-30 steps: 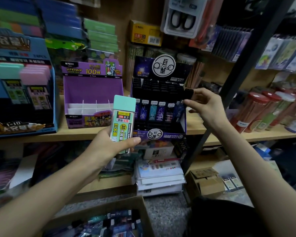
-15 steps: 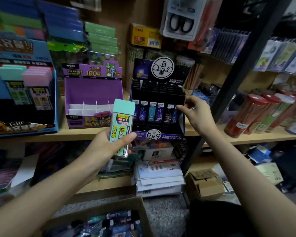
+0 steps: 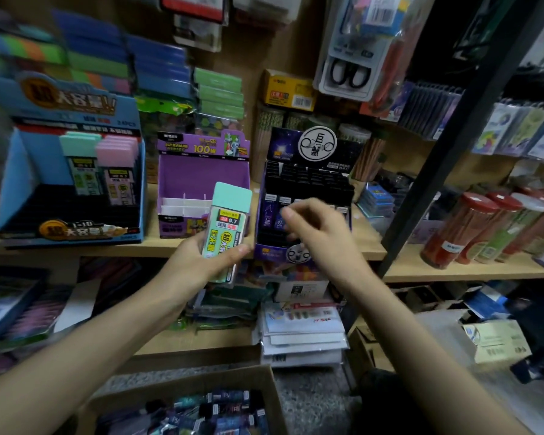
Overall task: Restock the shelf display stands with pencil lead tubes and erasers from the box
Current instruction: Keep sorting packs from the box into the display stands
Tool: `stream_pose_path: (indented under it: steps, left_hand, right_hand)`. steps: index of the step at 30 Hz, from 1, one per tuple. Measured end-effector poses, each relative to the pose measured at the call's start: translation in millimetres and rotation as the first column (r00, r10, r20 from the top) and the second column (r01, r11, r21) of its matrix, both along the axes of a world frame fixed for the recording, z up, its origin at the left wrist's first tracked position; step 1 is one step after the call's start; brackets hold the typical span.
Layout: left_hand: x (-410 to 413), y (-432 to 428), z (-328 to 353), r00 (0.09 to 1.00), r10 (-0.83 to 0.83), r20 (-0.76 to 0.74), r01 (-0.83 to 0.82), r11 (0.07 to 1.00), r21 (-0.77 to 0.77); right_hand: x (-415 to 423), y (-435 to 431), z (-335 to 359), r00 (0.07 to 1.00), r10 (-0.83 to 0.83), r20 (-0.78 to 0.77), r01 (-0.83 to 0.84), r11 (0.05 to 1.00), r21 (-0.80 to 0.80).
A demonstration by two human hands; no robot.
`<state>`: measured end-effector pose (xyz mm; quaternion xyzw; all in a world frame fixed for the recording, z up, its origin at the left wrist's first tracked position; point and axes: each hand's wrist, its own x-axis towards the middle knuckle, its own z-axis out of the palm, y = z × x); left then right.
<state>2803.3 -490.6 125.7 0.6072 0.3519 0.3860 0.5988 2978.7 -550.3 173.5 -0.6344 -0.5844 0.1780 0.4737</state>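
My left hand (image 3: 198,262) grips a mint-green lead case (image 3: 226,233) marked 2B 0.7, held upright in front of the shelf edge. My right hand (image 3: 314,233) hovers just right of it with loosely curled fingers and nothing in it, in front of the black and purple lead tube stand (image 3: 305,183), which is packed with dark tubes. The purple stand (image 3: 201,180) behind the case has empty white dividers. A blue stand (image 3: 69,164) at the left holds mint and pink cases. The cardboard box (image 3: 201,403) below holds several dark tubes.
A wooden shelf (image 3: 327,252) carries the stands. A dark slanted post (image 3: 446,158) crosses at the right, with red-capped pencil tubes (image 3: 471,230) beyond it. Stacked packs (image 3: 302,334) and a small carton (image 3: 496,340) sit on the lower level. Scissors packs (image 3: 352,67) hang above.
My right hand left the right side of the black stand and came leftward and down toward the mint case. The left hand kept its grip on the case.
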Motion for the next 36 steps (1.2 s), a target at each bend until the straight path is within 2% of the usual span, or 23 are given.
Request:
stream_pose_path:
  steps: [3,5,11,14,16,18,20,23,25,27,30,36]
  left_hand:
    - [-13.1,-3.9,4.3,1.000,-0.025,-0.003,0.025,1.000,0.007]
    - [-25.4,-5.5,6.4,1.000,-0.003,0.006,0.003,1.000,0.012]
    - [-93.5,9.9,12.2,0.979,0.205,-0.013,-0.204,0.976,0.073]
    - [-138.3,26.5,18.5,0.905,0.425,-0.002,-0.421,0.898,0.131]
    - [-166.0,37.8,21.3,0.844,0.535,0.021,-0.535,0.840,0.093]
    - [-187.5,48.4,21.5,0.802,0.594,0.062,-0.597,0.802,0.029]
    - [-201.9,54.4,18.6,0.772,0.634,0.046,-0.636,0.771,0.037]
    - [-216.3,52.5,9.6,0.787,0.617,0.014,-0.614,0.781,0.113]
    - [-222.2,51.2,3.9,0.802,0.598,-0.004,-0.593,0.797,0.115]
    - [-225.9,53.4,0.4,0.792,0.610,-0.006,-0.606,0.788,0.112]
    - [-226.5,56.9,-1.5,0.782,0.622,0.033,-0.623,0.778,0.077]
    - [-221.7,61.7,-4.5,0.817,0.572,0.076,-0.577,0.815,0.061]
  right_hand:
    - [-40.8,9.0,-6.6,0.936,0.160,-0.312,-0.193,0.978,-0.078]
    - [-60.1,20.0,-3.2,0.874,0.197,-0.444,-0.255,0.964,-0.072]
    - [-111.0,59.9,18.4,0.844,0.326,-0.426,-0.387,0.920,-0.065]
    - [-134.8,92.2,35.1,0.837,0.325,-0.439,-0.356,0.934,0.014]
    - [-148.2,116.9,46.6,0.848,0.321,-0.423,-0.326,0.943,0.063]
    - [-162.2,141.6,54.0,0.866,0.307,-0.395,-0.299,0.951,0.082]
    - [-177.9,166.1,57.9,0.900,0.304,-0.313,-0.288,0.953,0.098]
    - [-196.2,198.9,59.3,0.960,0.279,0.002,-0.278,0.955,0.107]
    - [-201.9,213.1,58.3,0.941,0.251,0.227,-0.279,0.955,0.099]
    - [-202.1,221.5,53.0,0.902,0.259,0.346,-0.305,0.949,0.082]
    - [-195.8,226.0,39.9,0.850,0.278,0.448,-0.337,0.940,0.055]
    - [-187.2,226.8,30.0,0.821,0.355,0.447,-0.406,0.914,0.020]
